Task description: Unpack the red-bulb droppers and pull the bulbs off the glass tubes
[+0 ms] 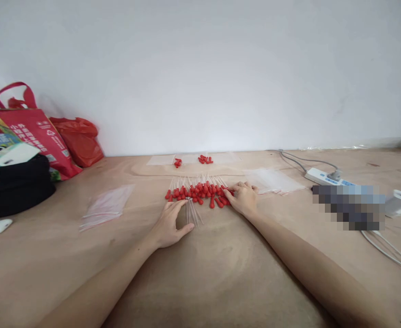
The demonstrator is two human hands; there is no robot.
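A row of droppers with red rubber bulbs (200, 191) and thin clear tubes lies on the table in front of me, most tubes pointing toward the wall. My left hand (169, 223) rests at the row's near left side, thumb and fingers apart. Beside its fingertips, several clear tubes (192, 214) point toward me. At the right end of the row, my right hand (244, 198) touches the red bulbs, its thumb apart from the fingers. Some bulbs there are partly hidden by that hand.
Clear plastic bags (272, 180) lie at right, and a stack of zip bags (108, 205) at left. Loose red bulbs (205, 159) sit near the wall. A power strip (326, 177) with cables is at right; a red shopping bag (39, 136) and black bag (19, 187) stand at left.
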